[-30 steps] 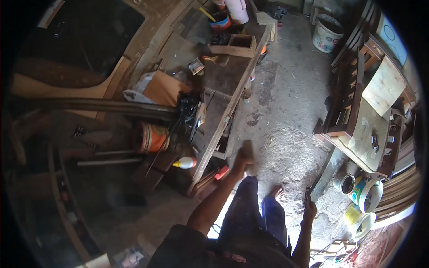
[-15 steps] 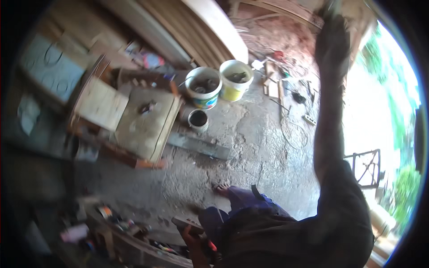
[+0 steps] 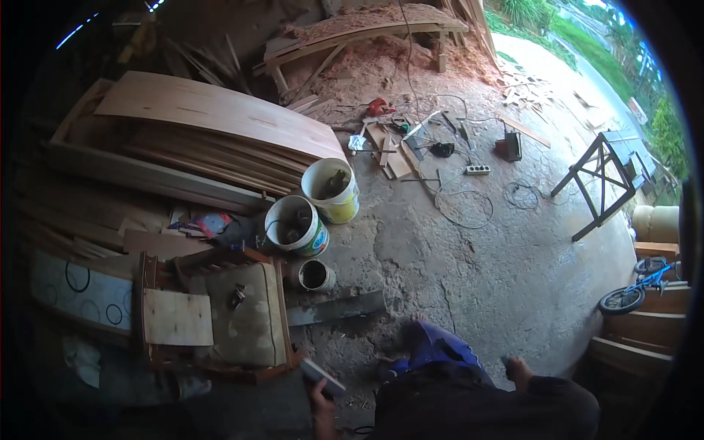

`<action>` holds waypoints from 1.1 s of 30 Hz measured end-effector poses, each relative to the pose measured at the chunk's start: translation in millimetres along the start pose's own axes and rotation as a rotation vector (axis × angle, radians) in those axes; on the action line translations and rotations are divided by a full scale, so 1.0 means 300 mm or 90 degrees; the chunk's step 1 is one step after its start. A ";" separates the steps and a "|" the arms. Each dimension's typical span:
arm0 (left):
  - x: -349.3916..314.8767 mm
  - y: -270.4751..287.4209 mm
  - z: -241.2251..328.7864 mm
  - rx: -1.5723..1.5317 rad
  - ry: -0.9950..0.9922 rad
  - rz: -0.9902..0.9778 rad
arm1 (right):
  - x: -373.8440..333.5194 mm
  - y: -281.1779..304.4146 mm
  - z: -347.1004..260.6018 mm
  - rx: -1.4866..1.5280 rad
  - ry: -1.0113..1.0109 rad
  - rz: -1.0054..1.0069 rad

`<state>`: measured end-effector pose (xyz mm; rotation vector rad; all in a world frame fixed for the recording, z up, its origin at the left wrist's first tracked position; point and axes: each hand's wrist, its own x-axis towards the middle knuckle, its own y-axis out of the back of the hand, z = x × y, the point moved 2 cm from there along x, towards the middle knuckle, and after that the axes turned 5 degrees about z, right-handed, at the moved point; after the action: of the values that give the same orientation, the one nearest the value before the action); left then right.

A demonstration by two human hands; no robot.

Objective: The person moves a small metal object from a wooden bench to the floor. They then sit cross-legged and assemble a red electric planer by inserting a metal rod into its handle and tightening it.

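My left hand (image 3: 320, 400) is low in the picture, closed around a flat, grey, rectangular block (image 3: 325, 378) with a pale edge. Beside it stands a wooden chair frame with a worn beige padded seat (image 3: 253, 323), and a small dark object (image 3: 236, 297) lies on that padding. A bare light wood panel (image 3: 177, 317) adjoins the seat. My right hand (image 3: 521, 372) hangs low by my right side, its fingers curled. Something small and dark (image 3: 507, 361) shows at the fingertips, too indistinct to name.
Two white buckets (image 3: 297, 226) and a smaller pot (image 3: 317, 275) stand beyond the chair, near a grey plank (image 3: 337, 308). Stacked boards (image 3: 220, 117) lie at left. Cables, a power strip (image 3: 478, 170) and wood scraps litter the floor. A dark metal stand (image 3: 601, 180) and blue bicycle (image 3: 634, 286) are at right.
My right arm, raised high at the upper right before, is now down by my side. The view has swung toward the right. My left hand still holds the block.
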<state>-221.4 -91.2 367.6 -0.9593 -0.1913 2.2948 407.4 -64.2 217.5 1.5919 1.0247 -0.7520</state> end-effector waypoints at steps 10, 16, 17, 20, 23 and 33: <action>0.280 -0.936 -0.068 0.137 -0.046 -0.249 | -0.829 0.552 -1.728 0.536 1.049 -0.078; 0.322 -1.231 -0.267 0.135 0.093 -0.215 | -0.188 0.707 -1.734 0.439 0.758 0.250; 0.327 -1.270 -0.286 0.146 0.097 -0.223 | -0.001 0.603 -1.612 0.358 0.536 0.125; 0.366 -1.389 -0.318 0.190 0.120 -0.244 | 0.342 0.274 -1.069 0.361 -0.049 0.089; 0.419 -1.499 -0.327 0.206 0.100 -0.254 | 0.375 0.098 -0.634 0.478 -0.222 0.086; 0.717 -1.906 -0.420 0.330 0.149 -0.355 | 0.420 0.158 -1.050 0.214 -0.101 0.122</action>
<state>36.9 476.3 354.8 -0.7687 0.2072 1.5905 495.1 267.0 207.9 1.8515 0.6435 -0.9366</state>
